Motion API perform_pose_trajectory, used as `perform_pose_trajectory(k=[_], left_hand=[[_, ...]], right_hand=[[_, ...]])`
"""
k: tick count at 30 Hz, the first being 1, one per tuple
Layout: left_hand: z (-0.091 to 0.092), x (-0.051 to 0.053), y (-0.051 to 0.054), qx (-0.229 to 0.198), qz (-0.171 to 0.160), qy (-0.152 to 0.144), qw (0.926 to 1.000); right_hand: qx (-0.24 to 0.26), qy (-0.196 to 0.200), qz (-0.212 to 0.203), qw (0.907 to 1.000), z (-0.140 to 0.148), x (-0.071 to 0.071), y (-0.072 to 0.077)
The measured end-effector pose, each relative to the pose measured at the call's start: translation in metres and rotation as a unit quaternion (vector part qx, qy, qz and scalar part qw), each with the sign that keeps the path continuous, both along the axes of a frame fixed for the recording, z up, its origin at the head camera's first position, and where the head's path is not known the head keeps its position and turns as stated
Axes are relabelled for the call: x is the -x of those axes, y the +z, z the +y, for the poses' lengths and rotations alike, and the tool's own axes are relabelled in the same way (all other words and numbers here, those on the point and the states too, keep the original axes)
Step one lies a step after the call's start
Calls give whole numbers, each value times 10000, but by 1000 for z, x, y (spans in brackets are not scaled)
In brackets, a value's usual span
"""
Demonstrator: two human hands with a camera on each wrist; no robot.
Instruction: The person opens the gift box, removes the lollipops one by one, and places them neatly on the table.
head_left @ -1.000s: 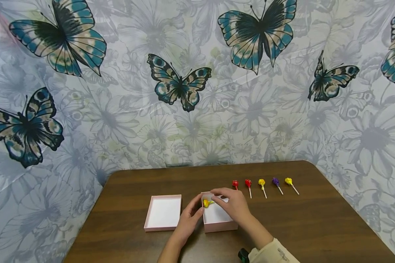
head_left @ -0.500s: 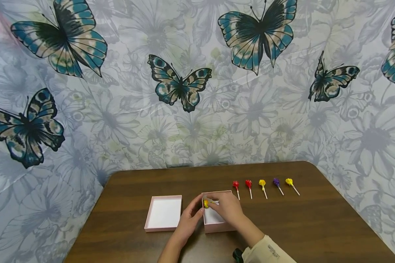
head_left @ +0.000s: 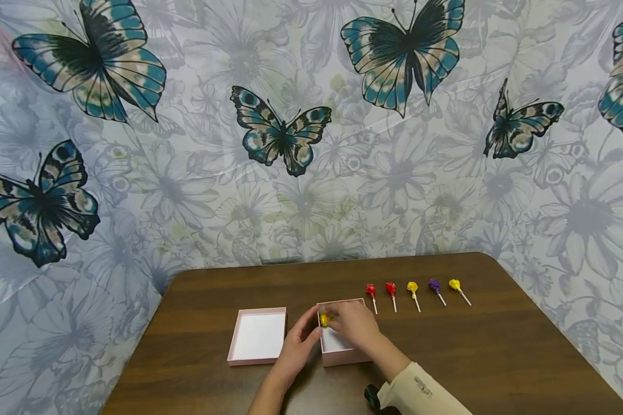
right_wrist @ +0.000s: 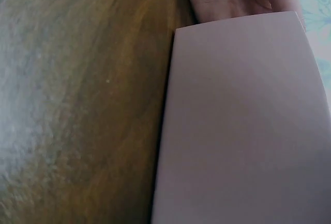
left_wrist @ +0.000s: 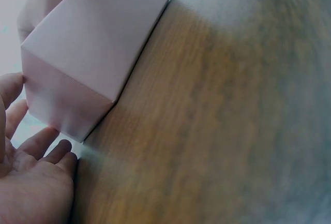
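Note:
A pink box (head_left: pixel 340 358) with a white inside stands on the table. My left hand (head_left: pixel 297 344) rests against its left wall, thumb and fingers spread; the left wrist view has the fingertips of this left hand (left_wrist: pixel 33 177) touching the box's pink side (left_wrist: pixel 98 38). Inside the box, by its left wall, is a yellow lollipop (head_left: pixel 324 320). My right hand (head_left: pixel 357 324) reaches in over the box and pinches this lollipop by the stick end, which the fingers hide. Across the right wrist view, the box wall (right_wrist: pixel 243 120) fills much of the picture.
A shallow pink lid (head_left: pixel 256 337), white inside, lies left of the box. Behind and right of the box lie red lollipops (head_left: pixel 391 290), yellow lollipops (head_left: pixel 412 288) and a purple lollipop (head_left: pixel 435 286) in a row. The brown table (head_left: pixel 202 294) ends before a butterfly-print cloth (head_left: pixel 197 184).
My right hand has moved left and down into the box, its fingers now over the yellow lollipop's stick. The left hand and the box have stayed in place.

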State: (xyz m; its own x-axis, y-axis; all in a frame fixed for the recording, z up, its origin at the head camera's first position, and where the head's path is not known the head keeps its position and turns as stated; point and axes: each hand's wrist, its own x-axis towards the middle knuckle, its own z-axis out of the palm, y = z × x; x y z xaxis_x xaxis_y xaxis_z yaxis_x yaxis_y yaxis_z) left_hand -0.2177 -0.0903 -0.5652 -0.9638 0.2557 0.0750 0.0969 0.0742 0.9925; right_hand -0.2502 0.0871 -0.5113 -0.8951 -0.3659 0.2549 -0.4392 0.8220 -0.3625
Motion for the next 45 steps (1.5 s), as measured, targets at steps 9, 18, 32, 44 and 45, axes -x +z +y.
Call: perform_pose_trajectory(k=[9, 18, 32, 44, 45], left_hand=[[-1, 1, -1, -51, -13, 28, 10000], [-2, 0, 0, 53, -35, 65, 10000], [0, -1, 3, -82, -82, 15, 9999], [1, -1, -3, 27, -71, 123, 9999], [1, -1, -3, 34, -55, 128, 9999]], right_hand=[[-215, 83, -71, 9997, -3, 3, -1], [-301, 146, 150, 9993, -6, 6, -6], [-575, 182, -7, 9982, -8, 11, -9], [-461, 240, 56, 9986, -5, 11, -10], [-432, 254, 52, 9987, -5, 11, -10]])
